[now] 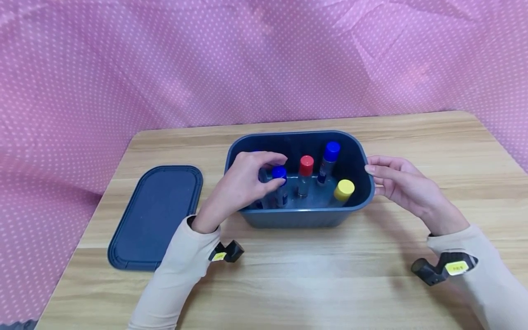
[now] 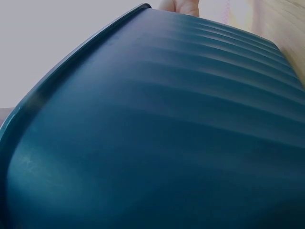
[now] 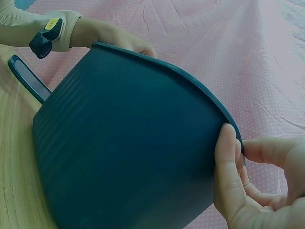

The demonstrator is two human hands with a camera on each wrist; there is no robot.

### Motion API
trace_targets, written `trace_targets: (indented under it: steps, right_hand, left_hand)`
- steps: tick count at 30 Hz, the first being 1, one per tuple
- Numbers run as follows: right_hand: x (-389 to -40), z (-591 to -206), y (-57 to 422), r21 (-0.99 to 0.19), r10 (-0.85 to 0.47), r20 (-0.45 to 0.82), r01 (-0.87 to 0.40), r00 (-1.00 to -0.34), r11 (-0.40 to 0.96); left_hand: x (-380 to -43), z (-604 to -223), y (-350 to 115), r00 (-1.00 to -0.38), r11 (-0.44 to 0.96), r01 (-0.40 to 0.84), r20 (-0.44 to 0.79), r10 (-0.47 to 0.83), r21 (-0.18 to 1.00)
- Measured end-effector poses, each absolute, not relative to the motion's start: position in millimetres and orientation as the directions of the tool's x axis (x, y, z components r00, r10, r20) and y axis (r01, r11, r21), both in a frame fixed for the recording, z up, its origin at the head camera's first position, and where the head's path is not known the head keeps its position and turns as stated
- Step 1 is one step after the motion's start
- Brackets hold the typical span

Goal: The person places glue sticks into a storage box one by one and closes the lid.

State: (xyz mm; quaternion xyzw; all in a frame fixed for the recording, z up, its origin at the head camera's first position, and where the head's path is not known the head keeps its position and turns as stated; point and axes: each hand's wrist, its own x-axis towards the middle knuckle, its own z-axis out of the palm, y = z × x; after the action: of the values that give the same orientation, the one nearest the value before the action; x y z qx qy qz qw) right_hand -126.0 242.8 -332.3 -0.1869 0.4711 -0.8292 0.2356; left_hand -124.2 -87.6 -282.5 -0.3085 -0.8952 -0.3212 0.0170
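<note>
Bin: we are seeing a dark blue plastic bin (image 1: 305, 215) sitting at the centre of the frame, its long axis running left to right, its open mouth facing up; the outer wall is ribbed and the corners are rounded.
Bottles: small bottles are standing upright inside, one blue-capped (image 1: 279, 172), one red-capped (image 1: 306, 162), another blue-capped (image 1: 332, 148), while a yellow-capped one (image 1: 343, 189) is leaning toward lower right.
Left hand: our left hand (image 1: 239, 183) is reaching over the bin's left rim, its fingers (image 1: 272, 158) curling around the near blue cap and pinching it.
Right hand: our right hand (image 1: 402, 185) is holding the bin's right end, fingers (image 3: 226, 157) pressed together against the wall, thumb over the rim.
Lid: a flat, rounded, matching lid (image 1: 156, 215) is lying at lower left, apart from the bin.
Surface: a light wood-grain surface (image 1: 433, 146) is carrying everything.
Room: a pink dotted cloth (image 1: 165, 59) is filling the background.
</note>
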Motion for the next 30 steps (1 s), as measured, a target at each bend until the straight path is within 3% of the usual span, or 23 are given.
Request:
trace_targets:
  steps: [20, 30]
  right_hand:
    - [-123.4, -331.3, 242.0, -0.870, -0.555, 0.081, 0.213, -0.828, -0.444]
    - [-122.1, -331.5, 240.9, -0.871, -0.555, 0.086, 0.208, -0.827, -0.445]
  left_hand:
    - [-120.2, -282.2, -88.7, -0.805, 0.589, 0.570, 0.244, 0.541, 0.573]
    - [-119.7, -278.8, -96.7, -0.809, 0.487, 0.574, 0.364, 0.462, 0.658]
